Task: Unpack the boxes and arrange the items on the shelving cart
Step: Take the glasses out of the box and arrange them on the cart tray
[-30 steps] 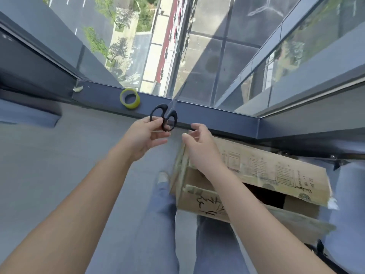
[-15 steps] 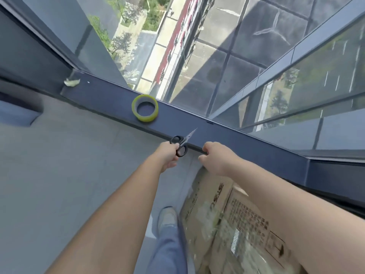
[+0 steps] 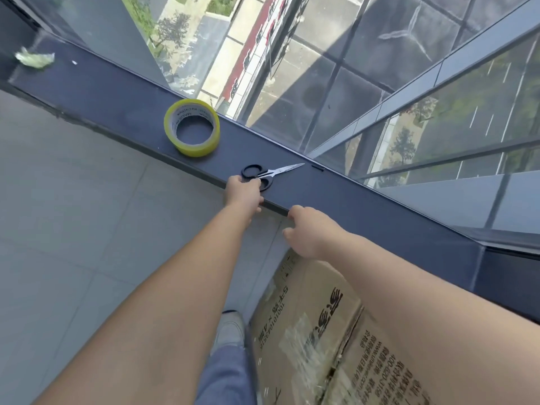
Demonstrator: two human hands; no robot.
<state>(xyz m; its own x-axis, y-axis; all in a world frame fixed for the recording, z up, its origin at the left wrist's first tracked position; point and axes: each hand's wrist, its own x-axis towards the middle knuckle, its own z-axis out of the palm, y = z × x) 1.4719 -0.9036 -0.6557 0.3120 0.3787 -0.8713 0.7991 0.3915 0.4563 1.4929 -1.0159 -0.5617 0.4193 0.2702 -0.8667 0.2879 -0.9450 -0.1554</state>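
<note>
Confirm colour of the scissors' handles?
Black handles on the scissors, with bare metal blades; clearest in the head view.

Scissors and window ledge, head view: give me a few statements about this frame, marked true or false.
1. The scissors lie on the dark ledge. True.
2. The right hand holds the scissors. False: the left hand is at their black handles; the right hand holds nothing.
3. The yellow tape roll lies flat on the ledge. True.
4. The scissor blades are spread wide. False: they are closed.
5. The cardboard box sits on the ledge. False: it is below, by the person's legs.
</note>
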